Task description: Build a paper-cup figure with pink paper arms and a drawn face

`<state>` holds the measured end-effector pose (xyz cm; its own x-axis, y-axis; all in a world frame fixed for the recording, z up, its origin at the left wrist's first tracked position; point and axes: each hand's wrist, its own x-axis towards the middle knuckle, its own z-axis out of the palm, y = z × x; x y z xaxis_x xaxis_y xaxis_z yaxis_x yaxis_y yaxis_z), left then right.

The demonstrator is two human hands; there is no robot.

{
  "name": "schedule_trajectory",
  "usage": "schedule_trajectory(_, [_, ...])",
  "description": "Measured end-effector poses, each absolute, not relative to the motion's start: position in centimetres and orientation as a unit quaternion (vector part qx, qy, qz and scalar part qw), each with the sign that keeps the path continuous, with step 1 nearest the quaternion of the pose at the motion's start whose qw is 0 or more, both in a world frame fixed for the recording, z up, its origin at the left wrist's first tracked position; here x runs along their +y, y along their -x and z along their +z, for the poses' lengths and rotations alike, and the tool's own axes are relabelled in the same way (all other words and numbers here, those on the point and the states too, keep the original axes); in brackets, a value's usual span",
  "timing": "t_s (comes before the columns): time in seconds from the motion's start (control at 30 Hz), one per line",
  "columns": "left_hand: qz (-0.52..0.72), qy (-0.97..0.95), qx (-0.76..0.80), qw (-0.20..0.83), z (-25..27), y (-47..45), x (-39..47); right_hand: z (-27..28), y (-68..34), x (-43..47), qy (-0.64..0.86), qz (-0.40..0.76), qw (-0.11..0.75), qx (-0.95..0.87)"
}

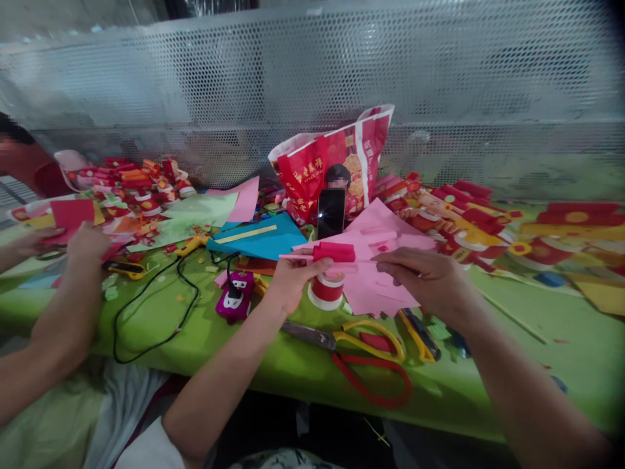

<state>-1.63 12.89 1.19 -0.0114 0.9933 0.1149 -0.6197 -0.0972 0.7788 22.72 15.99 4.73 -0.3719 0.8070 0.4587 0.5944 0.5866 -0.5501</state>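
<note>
My left hand (293,280) is closed around a small paper craft piece (334,252) with a crimson top and pale pink strips along its sides. Just under it stands a red and white paper cup shape (326,290). To the right, my right hand (430,277) has its fingers pinched together close to the end of the piece; what they hold is too small to make out. Behind both hands lie pink sheets (385,296) with small pink scraps on them. Scissors (361,342) with one yellow and one red handle lie below, in front of my hands.
A yellow box cutter (420,335) lies right of the scissors. Left are a purple power socket (235,296), a black cord (115,329) and a yellow glue gun (190,245). A phone (331,212) stands before a red bag (303,176). A co-worker's hands (88,241) hold red paper.
</note>
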Motion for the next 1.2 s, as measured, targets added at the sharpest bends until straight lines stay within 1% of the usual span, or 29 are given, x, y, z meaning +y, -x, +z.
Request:
schedule_trajectory(0.17, [0.652, -0.346, 0.278, 0.615, 1.3, 1.6, 12.9, 5.6, -22.1, 15.7, 0.406, 0.103, 0.365, -0.831])
schedule_trajectory(0.33, [0.651, -0.351, 0.281, 0.612, 1.3, 1.6, 12.8, 5.4, -21.2, 16.0, 0.366, 0.118, 0.390, -0.837])
schedule_trajectory(0.53, [0.651, -0.312, 0.261, 0.641, 1.3, 1.9, 12.4, 5.3, -21.0, 16.0, 0.349, 0.106, 0.410, -0.836])
schedule_trajectory(0.97, [0.664, -0.269, 0.297, 0.632, 1.3, 1.8, 12.3, 5.3, -21.3, 16.0, 0.359, 0.116, 0.405, -0.833])
schedule_trajectory(1.2, [0.650, -0.302, 0.277, 0.640, 1.6, 2.0, 12.1, 5.2, -21.3, 15.9, 0.363, 0.121, 0.402, -0.832])
